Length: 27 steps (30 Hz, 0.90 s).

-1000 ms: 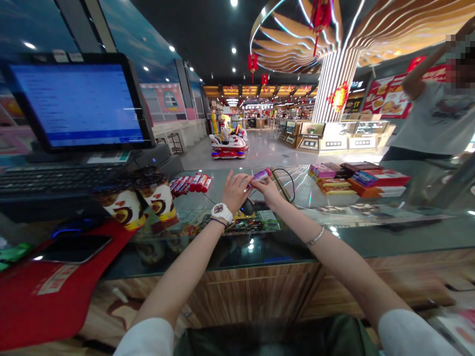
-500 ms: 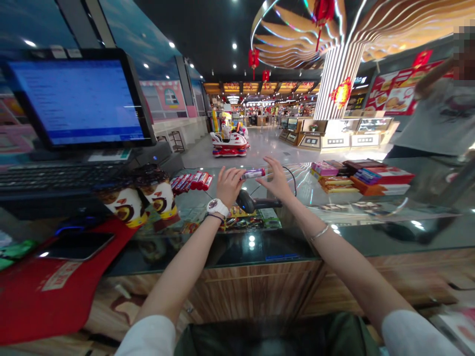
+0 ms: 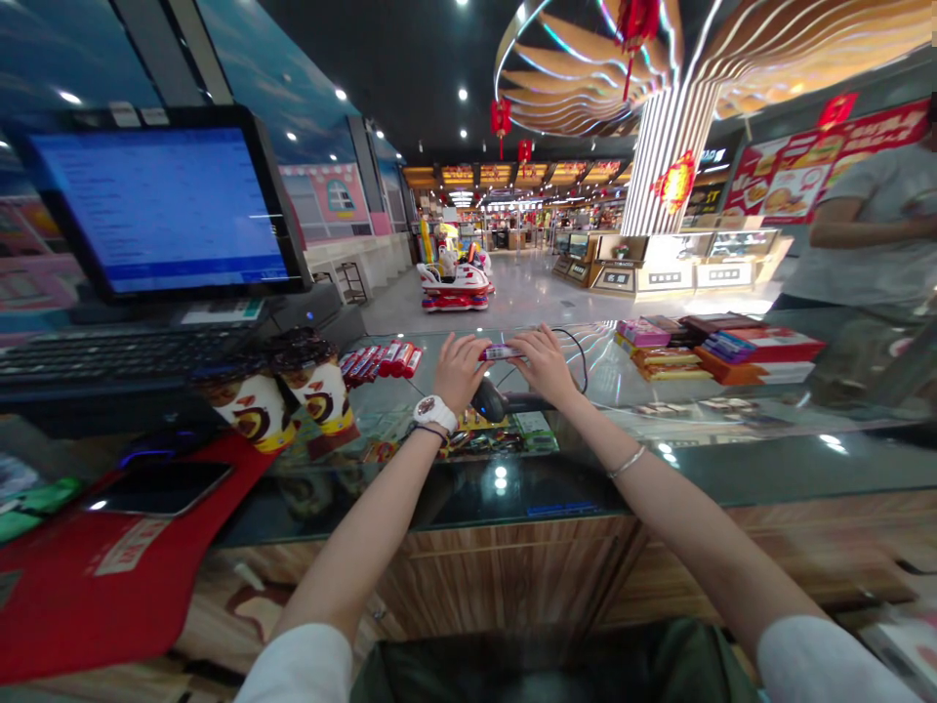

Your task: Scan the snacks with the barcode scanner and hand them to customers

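Note:
A small purple-wrapped candy roll (image 3: 499,352) with a pale printed patch is held level above the glass counter. My left hand (image 3: 460,372), with a white watch at the wrist, is closed on its left end. My right hand (image 3: 546,367) pinches the right end between thumb and fingers. Just below, a black handheld barcode scanner (image 3: 489,399) lies on the glass, its handle pointing right toward my right wrist. Left of my hands, several similar red and purple rolls (image 3: 381,359) lie side by side in a row.
Two cups (image 3: 322,392) with dark tops stand left, near a keyboard (image 3: 132,351) and a lit monitor (image 3: 172,210). A phone (image 3: 161,488) rests on a red mat (image 3: 95,605). Boxed and bagged snacks (image 3: 721,347) are stacked at right. Across the counter stands a person (image 3: 856,234).
My right hand has moved left and closed on the right end of the candy roll, which it stood apart from earlier. The person across the counter has lowered an arm.

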Each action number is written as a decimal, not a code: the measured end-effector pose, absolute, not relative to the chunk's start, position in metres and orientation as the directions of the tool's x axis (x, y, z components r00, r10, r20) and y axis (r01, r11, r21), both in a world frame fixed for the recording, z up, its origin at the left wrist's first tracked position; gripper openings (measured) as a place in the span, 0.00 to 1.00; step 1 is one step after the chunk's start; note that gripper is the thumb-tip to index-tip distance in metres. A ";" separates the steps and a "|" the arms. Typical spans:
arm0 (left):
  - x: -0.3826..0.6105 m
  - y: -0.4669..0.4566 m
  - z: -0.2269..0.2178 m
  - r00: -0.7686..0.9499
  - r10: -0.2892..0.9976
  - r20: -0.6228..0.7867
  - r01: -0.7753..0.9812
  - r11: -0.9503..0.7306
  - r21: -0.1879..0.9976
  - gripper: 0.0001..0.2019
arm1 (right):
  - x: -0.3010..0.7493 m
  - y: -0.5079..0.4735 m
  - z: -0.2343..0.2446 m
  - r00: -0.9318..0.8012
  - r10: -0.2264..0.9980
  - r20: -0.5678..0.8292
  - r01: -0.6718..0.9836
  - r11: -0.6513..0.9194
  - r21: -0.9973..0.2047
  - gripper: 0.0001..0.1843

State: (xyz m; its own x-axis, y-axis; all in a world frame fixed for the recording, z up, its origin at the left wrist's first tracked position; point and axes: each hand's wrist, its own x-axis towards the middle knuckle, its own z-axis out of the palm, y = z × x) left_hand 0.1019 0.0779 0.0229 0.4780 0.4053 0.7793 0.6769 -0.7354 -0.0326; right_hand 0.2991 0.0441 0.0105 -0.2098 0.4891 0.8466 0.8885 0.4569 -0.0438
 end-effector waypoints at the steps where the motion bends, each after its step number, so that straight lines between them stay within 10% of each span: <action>1: 0.102 0.078 0.023 0.471 0.402 0.785 0.677 -0.736 -0.029 0.14 | 0.300 0.044 0.010 -0.209 0.488 0.848 0.889 0.456 -0.044 0.12; 27: 0.092 0.089 0.024 0.452 0.444 0.774 0.707 -0.707 -0.007 0.11 | 0.314 0.025 0.012 -0.329 0.567 0.756 0.791 0.602 -0.107 0.21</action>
State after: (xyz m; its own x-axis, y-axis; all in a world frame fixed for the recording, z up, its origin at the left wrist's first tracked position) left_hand 0.0915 0.0886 0.0244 0.4516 0.4439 0.7739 0.7073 -0.7069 -0.0072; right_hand 0.3142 0.0251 0.0125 -0.3286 0.5665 0.7557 0.7911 0.6022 -0.1075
